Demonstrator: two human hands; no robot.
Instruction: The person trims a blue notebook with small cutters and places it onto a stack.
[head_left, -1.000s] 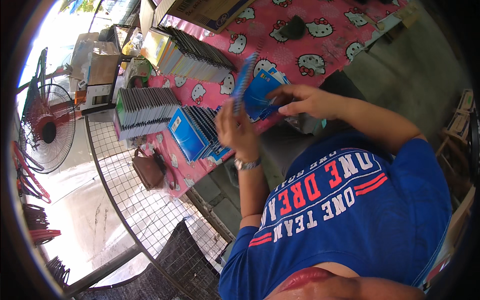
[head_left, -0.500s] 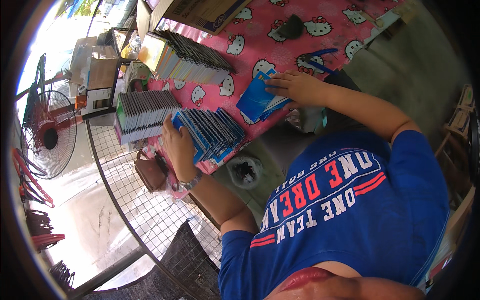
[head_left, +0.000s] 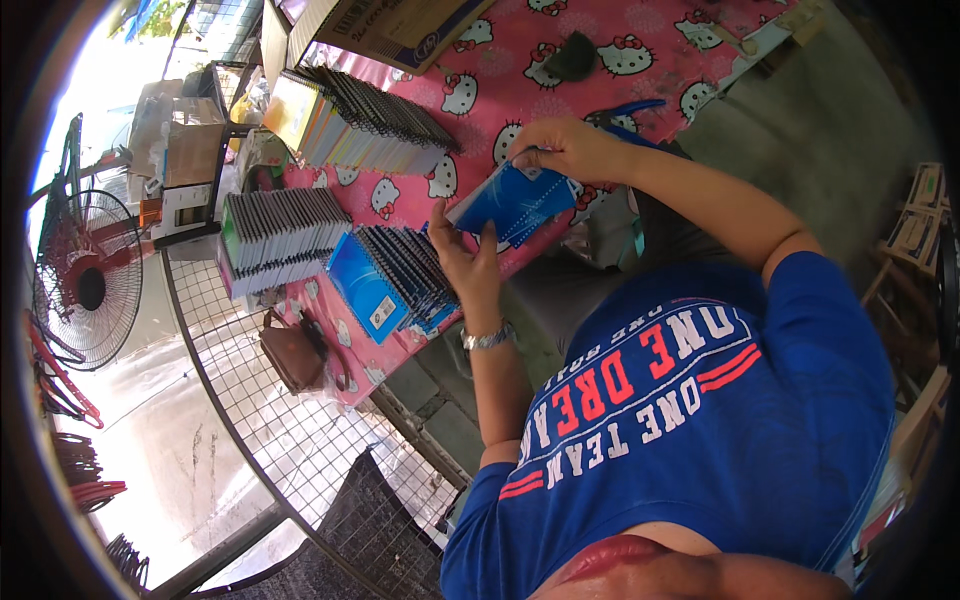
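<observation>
Between my two hands is a blue notebook (head_left: 512,203) with a row of small holes showing along it. My left hand (head_left: 466,262) grips its near left edge, thumb on the cover and fingers at the far side. My right hand (head_left: 568,150) is closed on its upper edge, the thumb bent over it. Left of my left hand, a row of blue spiral notebooks (head_left: 395,275) leans on the table, the end one with its blue cover facing up. Blue-handled pliers (head_left: 630,112) lie beyond my right forearm, partly hidden.
Stacks of grey-edged notebooks (head_left: 285,235) and black spiral-bound books (head_left: 385,120) stand on the pink patterned tablecloth (head_left: 500,95). A cardboard box (head_left: 400,30) is at the far side, near a dark green object (head_left: 572,57). A brown bag (head_left: 292,352) and a fan (head_left: 88,285) are at left.
My left hand has left the row of blue notebooks and moved right onto the notebook at my right hand. The notebook is now held by both hands. The row's end cover now lies flatter.
</observation>
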